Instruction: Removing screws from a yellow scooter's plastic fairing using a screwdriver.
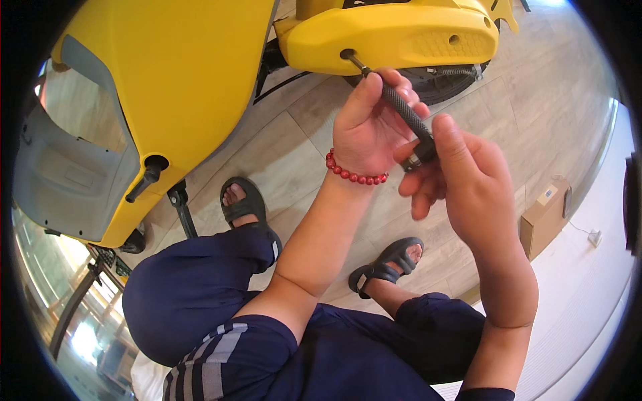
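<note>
Black knurled-handled screwdriver (406,112) at centre, slanting from near right to far left, shaft tip in round hole (347,54) of yellow side cover (388,35), far side. Left hand (366,123), red bead bracelet (354,176) at wrist: thumb and fingers closed around handle's front end. Right hand (465,167), nearer: fingers curled around rear end. Tyre (445,88) just under cover. Yellow body panel (180,73) far left; cardboard box (545,217) on right; dark sandals (391,264) on wood-look floor (301,194).
</note>
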### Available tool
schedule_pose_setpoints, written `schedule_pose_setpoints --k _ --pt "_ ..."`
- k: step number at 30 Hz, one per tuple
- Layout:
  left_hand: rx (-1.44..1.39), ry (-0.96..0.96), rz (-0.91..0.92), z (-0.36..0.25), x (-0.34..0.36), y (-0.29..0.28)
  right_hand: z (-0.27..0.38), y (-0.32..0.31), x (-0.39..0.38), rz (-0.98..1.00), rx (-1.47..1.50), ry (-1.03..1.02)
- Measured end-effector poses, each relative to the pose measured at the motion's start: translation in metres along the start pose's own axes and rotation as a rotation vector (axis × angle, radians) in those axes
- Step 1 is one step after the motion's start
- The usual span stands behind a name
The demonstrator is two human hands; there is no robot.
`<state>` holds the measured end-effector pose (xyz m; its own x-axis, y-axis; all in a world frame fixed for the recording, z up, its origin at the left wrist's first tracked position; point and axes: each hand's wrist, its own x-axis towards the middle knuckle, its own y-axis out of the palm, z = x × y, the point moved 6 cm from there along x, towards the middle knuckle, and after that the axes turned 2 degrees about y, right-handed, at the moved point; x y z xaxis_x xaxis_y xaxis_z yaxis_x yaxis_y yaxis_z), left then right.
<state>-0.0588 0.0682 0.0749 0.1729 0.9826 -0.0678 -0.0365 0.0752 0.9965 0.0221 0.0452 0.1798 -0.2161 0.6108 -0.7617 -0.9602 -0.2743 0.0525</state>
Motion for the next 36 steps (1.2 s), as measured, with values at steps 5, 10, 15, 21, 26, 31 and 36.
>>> schedule_pose_setpoints --k 5,10,15,21,26,31,36 --pt "-0.003 0.026 0.028 0.000 0.002 -0.001 0.032 0.010 -0.021 -0.297 -0.754 -0.872" --pt "-0.014 0.045 0.008 0.004 0.005 0.000 0.039 0.012 -0.023 -0.443 -1.108 -0.888" --pt "-0.118 0.039 0.082 -0.001 0.002 0.001 0.017 -0.010 -0.004 -0.196 -0.232 -0.185" --pt "-0.023 0.065 -0.016 0.001 0.003 -0.013 0.039 0.009 -0.022 -0.366 -1.117 -0.926" --pt "-0.075 0.017 0.144 0.004 0.010 -0.006 0.024 0.002 -0.008 -0.288 -0.643 -0.617" --pt "-0.147 -0.007 0.181 -0.001 0.002 -0.002 0.016 0.004 -0.005 -0.140 -0.142 -0.415" --pt "-0.009 0.077 0.036 -0.001 0.000 -0.009 0.041 0.016 -0.025 -0.274 -1.010 -0.892"
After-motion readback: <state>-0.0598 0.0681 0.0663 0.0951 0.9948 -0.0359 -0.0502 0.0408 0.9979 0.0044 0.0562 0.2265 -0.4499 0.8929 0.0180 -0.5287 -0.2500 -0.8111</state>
